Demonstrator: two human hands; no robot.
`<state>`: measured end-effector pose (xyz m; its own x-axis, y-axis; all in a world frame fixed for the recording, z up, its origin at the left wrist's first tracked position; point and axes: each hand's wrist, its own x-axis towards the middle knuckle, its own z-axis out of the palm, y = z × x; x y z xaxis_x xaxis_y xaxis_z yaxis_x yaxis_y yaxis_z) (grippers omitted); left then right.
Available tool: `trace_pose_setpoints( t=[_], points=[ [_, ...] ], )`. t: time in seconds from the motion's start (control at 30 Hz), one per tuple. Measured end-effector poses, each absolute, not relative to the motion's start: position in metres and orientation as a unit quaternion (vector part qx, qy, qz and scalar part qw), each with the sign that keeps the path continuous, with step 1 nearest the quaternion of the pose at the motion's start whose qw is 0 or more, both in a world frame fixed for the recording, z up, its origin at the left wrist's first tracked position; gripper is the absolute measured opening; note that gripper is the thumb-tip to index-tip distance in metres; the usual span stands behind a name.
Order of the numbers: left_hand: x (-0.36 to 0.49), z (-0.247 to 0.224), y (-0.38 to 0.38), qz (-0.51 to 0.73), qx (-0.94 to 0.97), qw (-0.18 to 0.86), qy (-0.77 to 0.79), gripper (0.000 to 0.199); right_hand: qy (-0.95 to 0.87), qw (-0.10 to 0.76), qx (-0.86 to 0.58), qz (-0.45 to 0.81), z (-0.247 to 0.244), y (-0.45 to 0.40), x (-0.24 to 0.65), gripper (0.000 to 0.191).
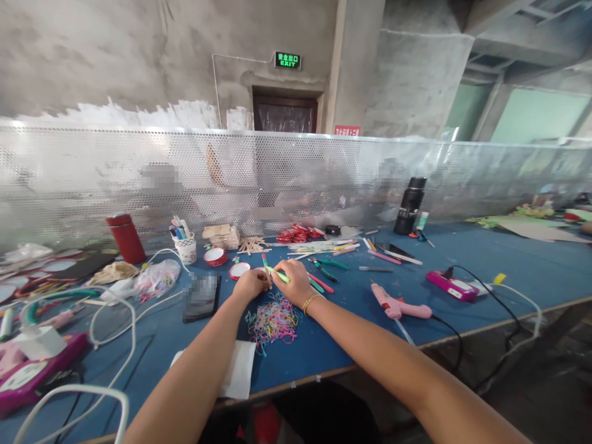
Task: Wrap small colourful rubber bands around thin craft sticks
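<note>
My left hand [250, 284] is closed on a thin stick [265, 261] that stands nearly upright, its top end coloured red and green. My right hand [295, 280] grips a light green marker pen [280, 275], whose far end reaches the stick. Just below both hands lies a tangled heap of multicoloured rubber bands [274, 320]. Beside my right hand lie a red marker [322, 283] and a green one, partly hidden by the hand. A small round red-rimmed tin [239, 270] sits behind my left hand.
A phone [202, 298] lies left of the rubber bands. Pliers [328, 266] and a pink glue gun [398, 304] lie to the right. Farther back stand a red flask [126, 238], a pen cup [186, 250] and a black bottle [411, 206]. White cables [134, 314] loop across the left.
</note>
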<state>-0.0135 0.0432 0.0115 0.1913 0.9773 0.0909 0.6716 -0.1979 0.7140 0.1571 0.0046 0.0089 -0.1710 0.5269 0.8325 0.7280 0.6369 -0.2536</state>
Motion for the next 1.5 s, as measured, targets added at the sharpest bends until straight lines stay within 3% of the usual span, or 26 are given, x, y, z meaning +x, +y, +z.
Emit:
trace_pose_setpoints(
  t=[1.5],
  points=[
    [-0.0107, 0.0159, 0.0354, 0.273, 0.721, 0.271, 0.576, 0.009, -0.763, 0.478, -0.423, -0.099, 0.0093, 0.0020, 0.1588, 0.012]
  ],
)
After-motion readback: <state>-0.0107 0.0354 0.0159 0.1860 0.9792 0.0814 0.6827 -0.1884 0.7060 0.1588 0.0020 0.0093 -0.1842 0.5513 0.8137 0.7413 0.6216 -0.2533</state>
